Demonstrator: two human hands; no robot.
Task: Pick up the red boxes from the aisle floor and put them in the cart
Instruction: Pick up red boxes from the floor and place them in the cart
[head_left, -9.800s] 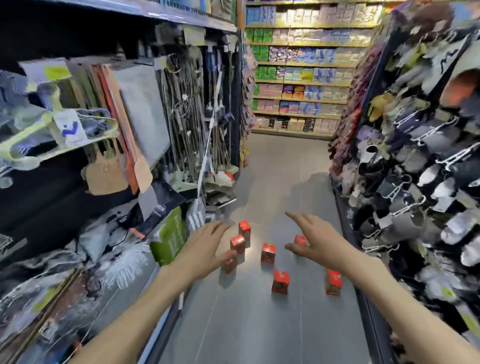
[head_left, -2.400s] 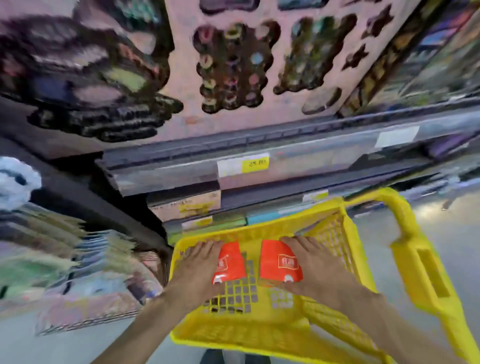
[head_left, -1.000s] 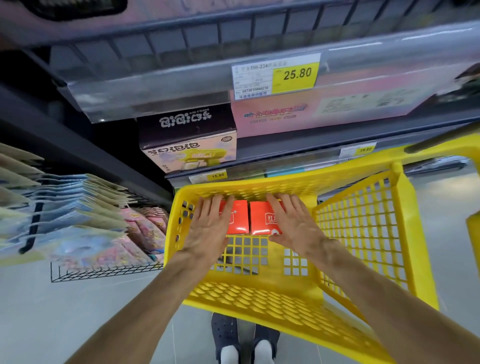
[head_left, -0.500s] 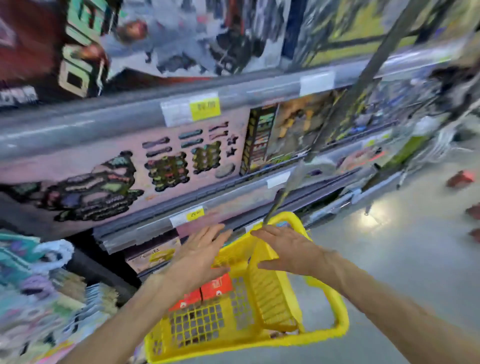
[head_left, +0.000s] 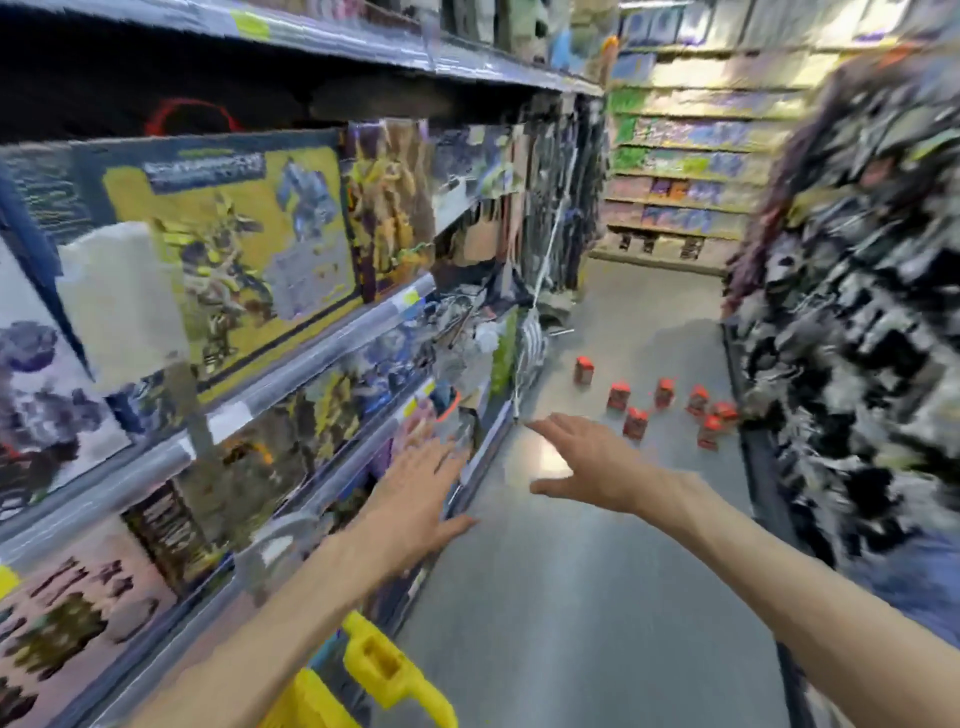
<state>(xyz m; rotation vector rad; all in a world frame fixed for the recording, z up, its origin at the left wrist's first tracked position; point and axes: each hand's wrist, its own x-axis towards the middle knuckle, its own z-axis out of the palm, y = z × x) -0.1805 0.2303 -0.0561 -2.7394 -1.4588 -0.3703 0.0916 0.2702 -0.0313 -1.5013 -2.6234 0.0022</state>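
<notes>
Several small red boxes (head_left: 635, 422) stand scattered on the grey aisle floor ahead, right of centre. My left hand (head_left: 415, 493) is stretched out flat, fingers apart, holding nothing, close to the left shelving. My right hand (head_left: 592, 462) is also out flat and empty, well short of the boxes and to their left. The yellow cart (head_left: 384, 680) shows only as its handle and rim at the bottom edge, under my left forearm. Its inside is out of view.
Shelves of boxed toys (head_left: 228, 249) line the left side of the aisle. A rack of dark hanging goods (head_left: 852, 291) lines the right. A far shelf wall (head_left: 685, 171) closes the aisle end. Grey floor (head_left: 582, 597) lies between me and the boxes.
Both hands have left the cart, where two red boxes were set down. My view has swung from the cart round to the aisle with the boxes on the floor.
</notes>
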